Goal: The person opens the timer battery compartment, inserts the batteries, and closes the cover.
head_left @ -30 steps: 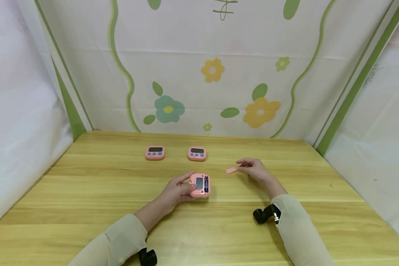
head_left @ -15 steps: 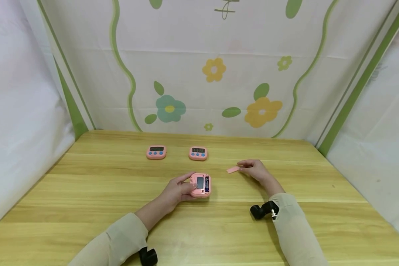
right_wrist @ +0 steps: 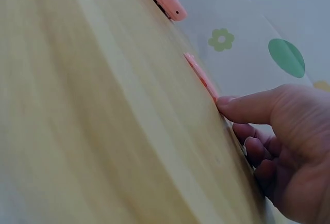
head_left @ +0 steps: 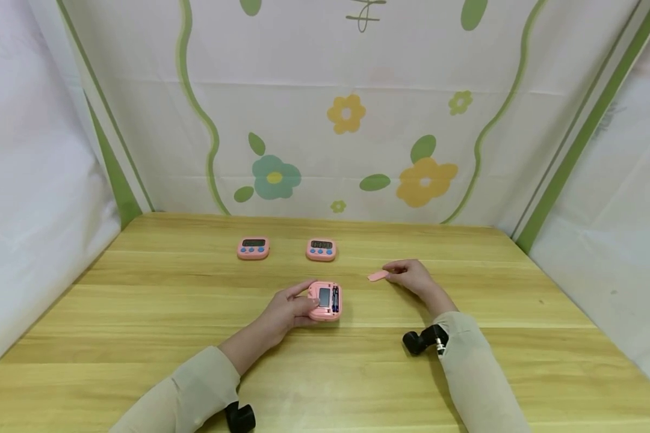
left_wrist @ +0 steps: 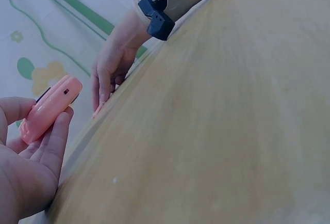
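My left hand point(head_left: 283, 314) grips a pink digital timer point(head_left: 325, 299), thumb on its back and fingers beneath. The timer's back faces up, with its battery slot uncovered and a dark blue battery point(head_left: 335, 299) inside. In the left wrist view the timer point(left_wrist: 51, 109) is seen edge-on, held above the table. To its right, my right hand point(head_left: 413, 279) pinches one end of a thin pink battery cover point(head_left: 377, 275) between thumb and finger. Low at the tabletop, the cover point(right_wrist: 201, 78) points away from the thumb in the right wrist view; whether it touches the wood I cannot tell.
Two more pink timers with blue buttons lie face up toward the back, a left one point(head_left: 253, 248) and a right one point(head_left: 321, 249). Behind the wooden table point(head_left: 141, 337) hangs a white flowered curtain point(head_left: 303, 120), with white side walls.
The right wrist and forearm have swung slightly left, and the right hand still pinches the cover in nearly the same place. The left hand and its timer have hardly moved.
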The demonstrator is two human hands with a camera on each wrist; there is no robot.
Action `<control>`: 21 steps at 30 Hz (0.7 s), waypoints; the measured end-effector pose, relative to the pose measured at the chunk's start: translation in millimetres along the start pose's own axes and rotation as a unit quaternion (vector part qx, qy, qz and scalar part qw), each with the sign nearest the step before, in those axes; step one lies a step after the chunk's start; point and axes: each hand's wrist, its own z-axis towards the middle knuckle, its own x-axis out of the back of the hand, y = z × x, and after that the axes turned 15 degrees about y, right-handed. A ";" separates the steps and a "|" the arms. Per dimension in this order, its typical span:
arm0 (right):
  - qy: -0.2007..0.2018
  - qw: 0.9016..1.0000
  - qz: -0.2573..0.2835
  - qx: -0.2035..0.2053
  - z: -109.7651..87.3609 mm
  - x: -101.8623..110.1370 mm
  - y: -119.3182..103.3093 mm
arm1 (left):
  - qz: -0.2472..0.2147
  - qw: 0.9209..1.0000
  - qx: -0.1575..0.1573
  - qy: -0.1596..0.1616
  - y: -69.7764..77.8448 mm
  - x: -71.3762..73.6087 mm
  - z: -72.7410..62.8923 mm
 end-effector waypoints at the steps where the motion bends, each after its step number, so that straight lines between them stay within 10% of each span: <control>1: 0.001 1.000 -0.005 0.004 -0.3 -0.5 -0.3 | -0.001 1.000 0.001 0.001 0.1 0.1 -0.2; 21: 0.015 1.000 -0.009 -0.003 -7.1 -4.6 -6.3 | 0.000 1.000 0.002 -0.002 -0.7 0.1 -0.4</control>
